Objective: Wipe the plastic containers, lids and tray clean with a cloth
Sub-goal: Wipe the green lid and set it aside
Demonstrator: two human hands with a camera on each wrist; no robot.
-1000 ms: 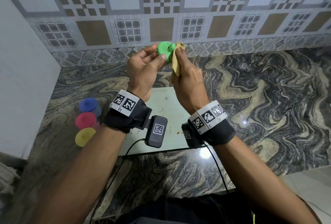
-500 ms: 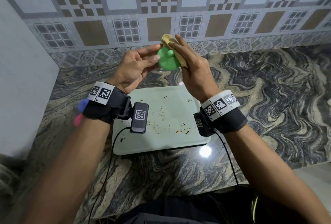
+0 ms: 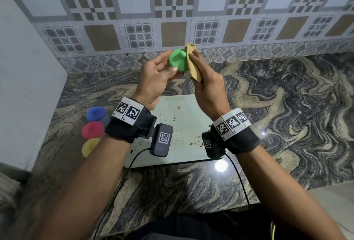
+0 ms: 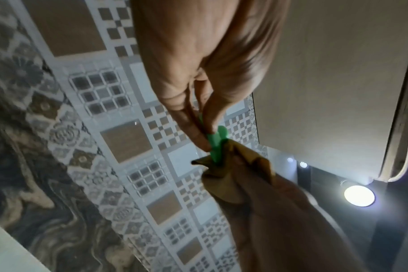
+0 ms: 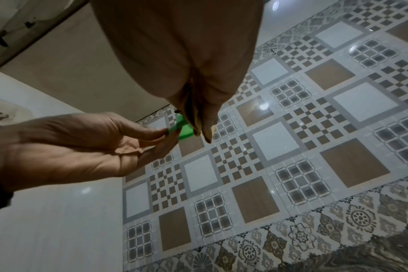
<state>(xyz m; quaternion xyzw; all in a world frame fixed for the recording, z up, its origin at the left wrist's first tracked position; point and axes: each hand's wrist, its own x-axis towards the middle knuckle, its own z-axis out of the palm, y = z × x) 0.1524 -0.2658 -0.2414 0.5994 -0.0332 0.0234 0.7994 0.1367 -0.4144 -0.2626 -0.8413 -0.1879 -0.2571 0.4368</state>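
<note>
Wiping green lid (image 3: pixel 177 63) with cloth (image 3: pixel 193 65)

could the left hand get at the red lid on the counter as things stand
Probably not at once. The left hand is raised above the tray, pinching the green lid while the cloth wipes it. The red lid lies uncovered beside that forearm, so the path looks free once the hand is emptied.

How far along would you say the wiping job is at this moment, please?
Nothing is visibly finished. In hand: the left hand pinches the green lid while the right hand presses the tan cloth against it. Left: the tray, still speckled with crumbs, and possibly the blue, red and yellow lidded containers.
</note>
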